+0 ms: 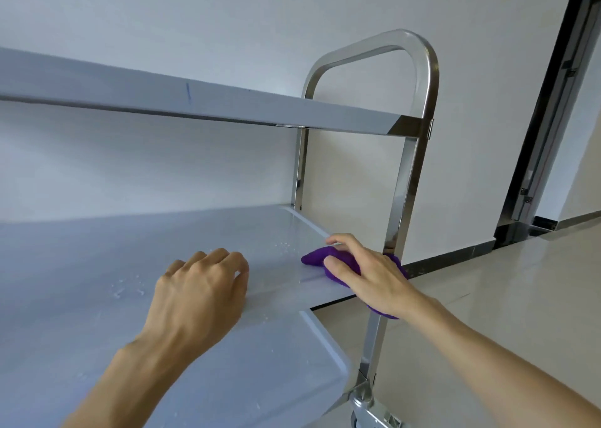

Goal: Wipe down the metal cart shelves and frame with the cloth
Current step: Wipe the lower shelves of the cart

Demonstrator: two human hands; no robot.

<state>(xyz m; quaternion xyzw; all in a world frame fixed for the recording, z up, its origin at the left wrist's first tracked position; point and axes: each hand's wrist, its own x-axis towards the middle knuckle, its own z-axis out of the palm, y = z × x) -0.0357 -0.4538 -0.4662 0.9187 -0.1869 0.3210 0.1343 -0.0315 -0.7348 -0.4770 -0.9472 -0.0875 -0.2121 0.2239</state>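
- A person is leaning in low beside a metal cart (413, 174), both bare forearms reaching in from the near side.
- The right hand (367, 273) is lying flat on a bunched purple cloth (320, 256), fingers spread and slightly curved over it, pressing it down rather than pinching it.
- The cloth is sitting on the middle shelf (182, 232), at its right edge, touching the upright of the frame (part of it is spilling past the shelf edge below the wrist).
- The left hand (198, 292) is resting on the same shelf, well to the left of the cloth, fingers curled loosely under into a soft fist and gripping nothing.
- Small water droplets (128, 289) are glistening on the shelf just left of that hand, and a few more are showing near the cloth.
- The top shelf (195, 101) is crossing overhead, with a short blue mark on its front edge.
- The looped handle (419, 53) is rising above it at the right end.
- A lower shelf corner (312, 372) is showing beneath, and a caster (374, 411) is sitting at the foot of the post.
- Behind are a pale wall and a glossy tiled floor (504, 281), with a dark door frame (553, 118) at the right.
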